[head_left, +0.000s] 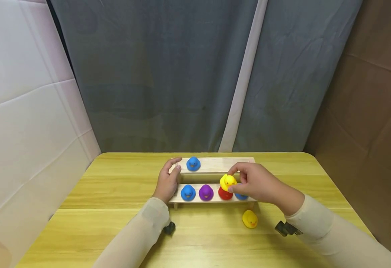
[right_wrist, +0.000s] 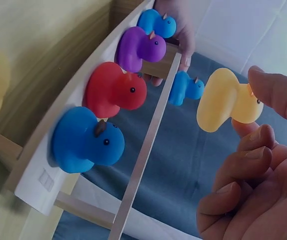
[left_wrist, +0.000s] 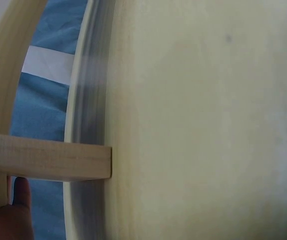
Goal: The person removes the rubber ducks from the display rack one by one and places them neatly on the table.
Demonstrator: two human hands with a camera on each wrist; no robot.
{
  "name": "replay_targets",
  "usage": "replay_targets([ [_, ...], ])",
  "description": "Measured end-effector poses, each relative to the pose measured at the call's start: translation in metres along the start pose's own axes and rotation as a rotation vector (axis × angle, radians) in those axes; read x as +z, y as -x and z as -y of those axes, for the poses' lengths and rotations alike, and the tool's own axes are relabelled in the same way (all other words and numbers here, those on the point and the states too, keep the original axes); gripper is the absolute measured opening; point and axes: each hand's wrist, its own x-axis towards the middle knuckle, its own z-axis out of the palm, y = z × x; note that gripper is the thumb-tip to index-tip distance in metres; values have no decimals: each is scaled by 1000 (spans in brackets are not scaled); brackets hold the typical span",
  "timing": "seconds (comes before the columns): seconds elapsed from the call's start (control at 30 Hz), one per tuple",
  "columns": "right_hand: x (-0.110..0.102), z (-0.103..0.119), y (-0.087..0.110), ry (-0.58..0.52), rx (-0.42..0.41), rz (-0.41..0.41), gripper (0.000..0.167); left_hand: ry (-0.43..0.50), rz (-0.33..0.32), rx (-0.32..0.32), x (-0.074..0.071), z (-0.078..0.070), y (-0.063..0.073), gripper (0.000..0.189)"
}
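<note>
My right hand [head_left: 257, 181] pinches a yellow rubber duck [head_left: 228, 182] between thumb and fingers. In the head view this duck overlaps a red rubber duck [head_left: 225, 194] on the lower shelf; the right wrist view shows it held up beside the upper shelf. At the left end of a two-tier wooden rack [head_left: 225, 163], my left hand [head_left: 167, 181] grips the side. Along the lower tier sit a blue duck [head_left: 188, 192], a purple duck [head_left: 206, 192], the red one and another blue duck [right_wrist: 86, 142], partly hidden by my right hand in the head view. One blue duck [head_left: 193, 164] stands on the upper tier, near its left end.
A second yellow duck [head_left: 250, 219] lies on the wooden table [head_left: 121, 219] in front of the rack's right end. Behind the table hangs a grey curtain [head_left: 168, 82]; a white sheet [head_left: 31, 111] is on the left and a brown one [head_left: 369, 123] on the right.
</note>
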Motion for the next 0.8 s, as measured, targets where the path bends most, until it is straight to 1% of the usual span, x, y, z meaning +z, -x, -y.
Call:
replay_targets([
  [0.07,1,-1,2,1,-15,7,29,3,0,-1,0,0,0,33],
  [0.3,4,-5,9,5,-7,24,30,13,6,8,0,1,0,34],
  [0.47,6,-9,13,-9,-31,40,30,1,1,12,0,2,-1,34],
  [0.7,10,-14,16,-13,-17,53,32,-1,1,17,0,1,-1,34],
  [0.8,11,-17,17,-19,-35,55,34,4,0,16,0,1,-1,34],
])
